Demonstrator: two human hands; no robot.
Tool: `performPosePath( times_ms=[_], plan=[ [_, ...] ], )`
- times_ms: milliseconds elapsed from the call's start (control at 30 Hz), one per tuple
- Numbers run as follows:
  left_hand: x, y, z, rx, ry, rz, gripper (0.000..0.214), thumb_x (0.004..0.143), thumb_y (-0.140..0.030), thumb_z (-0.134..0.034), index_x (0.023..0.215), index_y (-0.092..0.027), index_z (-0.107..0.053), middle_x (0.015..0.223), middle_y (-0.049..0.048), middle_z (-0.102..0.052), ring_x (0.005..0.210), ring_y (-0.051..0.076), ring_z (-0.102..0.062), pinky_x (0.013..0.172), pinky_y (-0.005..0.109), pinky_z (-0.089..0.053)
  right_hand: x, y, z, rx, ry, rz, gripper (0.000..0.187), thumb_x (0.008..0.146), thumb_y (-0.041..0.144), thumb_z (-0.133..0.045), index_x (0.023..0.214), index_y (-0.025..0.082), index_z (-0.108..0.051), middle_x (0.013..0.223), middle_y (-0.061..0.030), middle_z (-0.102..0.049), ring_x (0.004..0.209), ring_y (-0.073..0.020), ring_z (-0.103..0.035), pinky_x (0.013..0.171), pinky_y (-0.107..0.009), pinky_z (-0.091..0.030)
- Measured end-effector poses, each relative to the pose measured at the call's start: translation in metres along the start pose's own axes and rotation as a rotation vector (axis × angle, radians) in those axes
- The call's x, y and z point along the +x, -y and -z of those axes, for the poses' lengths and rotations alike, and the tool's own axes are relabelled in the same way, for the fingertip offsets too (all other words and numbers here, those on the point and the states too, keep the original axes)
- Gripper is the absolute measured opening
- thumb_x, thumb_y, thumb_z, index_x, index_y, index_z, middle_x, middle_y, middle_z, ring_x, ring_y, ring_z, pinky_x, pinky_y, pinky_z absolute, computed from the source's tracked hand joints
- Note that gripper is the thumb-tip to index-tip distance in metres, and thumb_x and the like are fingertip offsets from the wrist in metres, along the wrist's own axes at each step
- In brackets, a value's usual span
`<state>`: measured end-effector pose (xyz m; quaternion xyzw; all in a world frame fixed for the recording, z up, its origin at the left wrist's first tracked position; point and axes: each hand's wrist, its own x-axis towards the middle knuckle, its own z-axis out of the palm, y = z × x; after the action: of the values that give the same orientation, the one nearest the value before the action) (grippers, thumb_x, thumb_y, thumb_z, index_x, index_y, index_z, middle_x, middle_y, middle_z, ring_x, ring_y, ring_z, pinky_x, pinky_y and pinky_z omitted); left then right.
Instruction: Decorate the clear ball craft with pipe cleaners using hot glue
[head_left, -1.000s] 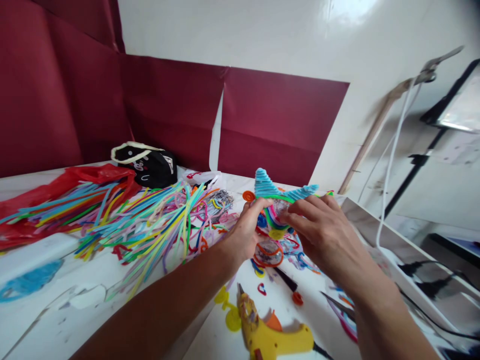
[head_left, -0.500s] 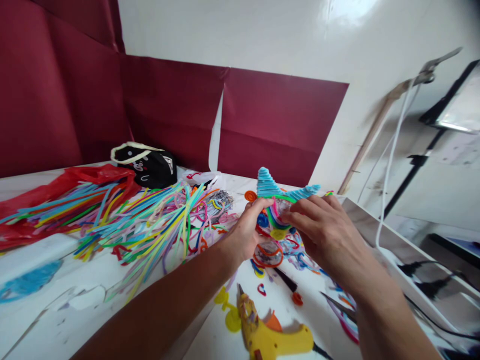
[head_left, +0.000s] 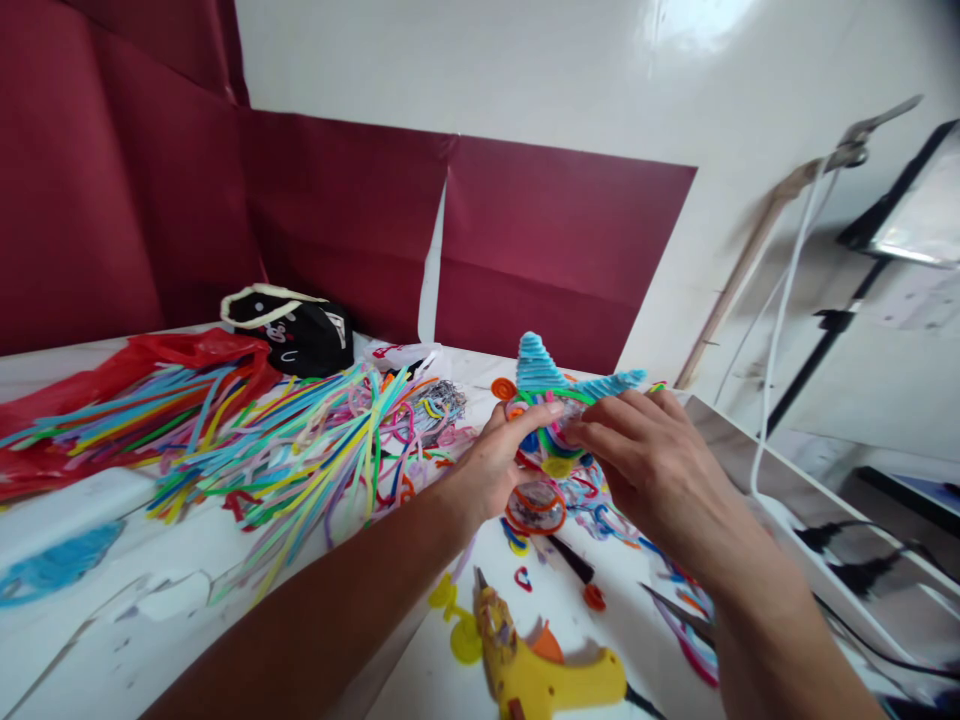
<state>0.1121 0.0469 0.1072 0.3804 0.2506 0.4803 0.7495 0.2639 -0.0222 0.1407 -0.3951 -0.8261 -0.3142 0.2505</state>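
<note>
Both my hands hold a small craft figure (head_left: 541, 375) made of coiled pipe cleaners, with light blue pointed parts on top and green, orange and yellow coils below. My left hand (head_left: 496, 462) grips its left side, thumb stretched across the front. My right hand (head_left: 651, 462) pinches its right side with the fingertips. The figure is held just above the white table (head_left: 172, 600).
A big heap of coloured pipe cleaners (head_left: 285, 440) lies left of the hands beside a red plastic bag (head_left: 112, 380) and a black pouch (head_left: 300, 330). A yellow glue gun (head_left: 536, 670) lies near the front edge. Loose coils and scraps are scattered under the hands. Cables hang at right.
My left thumb has slid rightward across the front of the figure towards my right fingertips. The figure has shifted slightly up and right.
</note>
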Motion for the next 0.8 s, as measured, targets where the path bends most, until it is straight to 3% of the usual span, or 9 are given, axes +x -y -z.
performPosePath(
  times_ms=[400, 600, 800],
  plan=[
    [0.000, 0.000, 0.000, -0.046, 0.012, -0.064, 0.039, 0.065, -0.026, -0.085, 0.096, -0.021, -0.063, 0.094, 0.0040, -0.072, 0.087, 0.024, -0.068, 0.072, 0.039, -0.057, 0.001, -0.001, 0.001, 0.022, -0.039, -0.012, 0.021, 0.097, 0.005, -0.054, 0.083, 0.015, -0.066, 0.083, -0.0052, -0.065, 0.078, -0.0214, -0.053, 0.073, -0.037, -0.033],
    [0.000, 0.000, 0.002, -0.037, -0.029, -0.092, 0.039, 0.068, -0.026, -0.083, 0.099, -0.021, -0.062, 0.095, 0.0048, -0.073, 0.081, 0.024, -0.071, 0.068, 0.040, -0.058, 0.000, -0.004, 0.003, 0.134, -0.058, -0.041, 0.015, 0.098, 0.007, -0.059, 0.103, 0.018, -0.067, 0.092, -0.0040, -0.068, 0.084, -0.0200, -0.059, 0.079, -0.036, -0.039],
    [0.005, -0.001, 0.009, 0.009, -0.024, -0.117, 0.054, 0.066, -0.031, -0.087, 0.111, -0.023, -0.059, 0.107, 0.0070, -0.074, 0.085, 0.025, -0.072, 0.072, 0.041, -0.059, -0.001, -0.010, 0.019, 0.203, -0.137, -0.057, 0.016, 0.097, 0.008, -0.062, 0.108, 0.019, -0.065, 0.108, -0.0063, -0.069, 0.098, -0.0190, -0.064, 0.083, -0.033, -0.046]
  ],
)
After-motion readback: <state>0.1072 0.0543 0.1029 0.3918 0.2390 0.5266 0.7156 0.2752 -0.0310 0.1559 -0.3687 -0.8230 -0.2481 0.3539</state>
